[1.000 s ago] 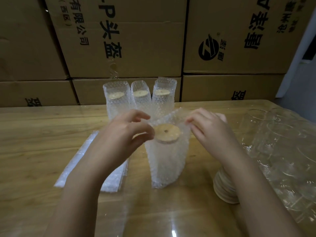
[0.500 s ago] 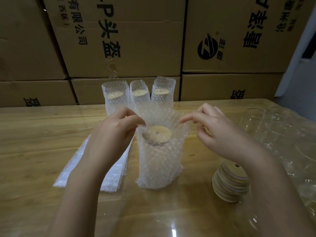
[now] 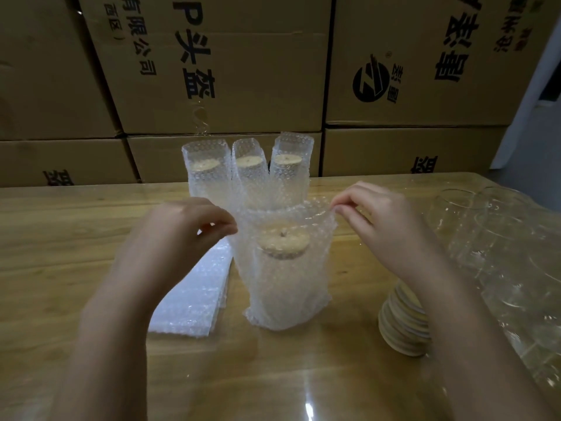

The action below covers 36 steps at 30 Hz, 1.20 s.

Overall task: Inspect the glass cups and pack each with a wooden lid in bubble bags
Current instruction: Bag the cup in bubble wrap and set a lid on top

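- Fingers [image 3: 224, 227] of my left hand [image 3: 176, 238] and right hand [image 3: 385, 220] pinch the bubble bag [image 3: 318, 232] at opposite sides of its mouth.
- Inside, the glass cup [image 3: 282, 287] stands on the table [image 3: 60, 238], wooden lid [image 3: 283, 242] on top.
- Bagging looks done; next, I judge, it joins the three packed cups [image 3: 247, 177] behind.

Upright bubble bag [image 3: 283, 284] at centre. Three packed cups [image 3: 247, 177] stand close at 12 o'clock, with a wall of cardboard boxes [image 3: 230, 71] behind them. Flat bags [image 3: 194, 296] lie at 8 o'clock, wooden lids [image 3: 403, 326] are stacked at 4 o'clock, and glass cups [image 3: 501, 238] crowd 3 o'clock. The left hand [image 3: 176, 235] and right hand [image 3: 382, 223] pinch its rim on either side. Bare counter [image 3: 258, 375] shows at 6 o'clock and far out at 9 o'clock.
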### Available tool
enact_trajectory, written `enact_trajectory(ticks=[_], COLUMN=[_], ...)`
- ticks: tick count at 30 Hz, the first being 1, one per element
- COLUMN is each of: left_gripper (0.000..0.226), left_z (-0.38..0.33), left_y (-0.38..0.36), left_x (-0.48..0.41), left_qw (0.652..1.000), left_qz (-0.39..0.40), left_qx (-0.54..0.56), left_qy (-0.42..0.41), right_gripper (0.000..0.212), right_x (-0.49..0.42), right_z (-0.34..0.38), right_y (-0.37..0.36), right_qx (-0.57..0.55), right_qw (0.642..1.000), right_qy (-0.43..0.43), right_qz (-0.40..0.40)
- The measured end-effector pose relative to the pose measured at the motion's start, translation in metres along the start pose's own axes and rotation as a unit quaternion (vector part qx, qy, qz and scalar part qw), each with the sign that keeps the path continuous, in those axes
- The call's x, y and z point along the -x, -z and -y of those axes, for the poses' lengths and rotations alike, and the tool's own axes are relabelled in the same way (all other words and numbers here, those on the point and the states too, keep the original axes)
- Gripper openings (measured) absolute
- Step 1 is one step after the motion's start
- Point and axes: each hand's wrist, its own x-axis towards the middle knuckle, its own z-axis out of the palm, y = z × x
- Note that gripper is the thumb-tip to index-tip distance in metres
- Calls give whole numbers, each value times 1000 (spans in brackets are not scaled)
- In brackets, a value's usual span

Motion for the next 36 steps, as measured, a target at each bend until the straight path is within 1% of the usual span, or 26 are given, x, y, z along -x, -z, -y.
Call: enact_trajectory(ticks=[2,6,10,13,15,16,17,18,19,20,21,22,23,24,25,26,27,28,32,34,36], left_gripper=[8,10,9,8,5,6,10,15,22,32,45,61,76,85,88,87,84,80,74,70,63], left_z=[-1,-3,0,2,4,6,8,9,11,14,18,23,29,32,35,36,36,36,37,36,35], left_y=[-3,-9,-15,-22,-27,-30,-33,-37,-41,-44,-47,-51,-55,-60,-64,-69,-74,-79,-90,-95,-100], left_x=[-1,-3,-6,-6,-6,-6,-6,-7,-6,-6,-5,-3,-1,2,4,6,7,7,8,8,8], left_qw=[999,996,995,996,995,991,983,969,949,926,901,882,872,867,867,871,876,875,851,851,849], left_qz=[-32,-81,-95,-88,-76,-67,-58,-52,-49,-41,-21,18,72,131,180,210,222,223,195,171,140], left_qx=[-6,5,19,26,63,104,159,222,288,352,406,442,455,452,438,418,403,403,458,469,482], left_qy=[-13,-27,-26,-5,26,51,77,98,115,132,148,160,165,163,156,148,144,148,168,163,165], right_gripper=[14,13,14,13,13,14,16,23,37,61,88,110,122,128,128,122,113,108,113,112,103], right_x=[0,1,1,1,1,1,1,1,1,1,1,2,3,4,4,5,6,6,7,5,1], right_z=[2,0,-2,-3,-5,-6,-8,-9,-11,-14,-17,-19,-20,-21,-21,-20,-19,-16,-9,-9,-8], right_y=[0,3,2,1,1,1,1,2,3,3,2,-1,-5,-9,-15,-21,-26,-31,-51,-56,-58], right_qx=[-3,19,22,9,-11,-31,-75,-142,-217,-270,-292,-287,-270,-248,-235,-230,-232,-238,-298,-304,-299], right_qw=[1000,999,998,999,999,998,996,987,970,951,936,926,919,913,907,902,899,897,897,901,907], right_qy=[4,4,2,-9,-24,-35,-51,-73,-94,-112,-129,-143,-151,-155,-156,-154,-150,-145,-118,-134,-151], right_qz=[-23,-47,-53,-43,-36,-31,-17,12,55,103,152,200,245,284,313,331,341,344,304,278,254])
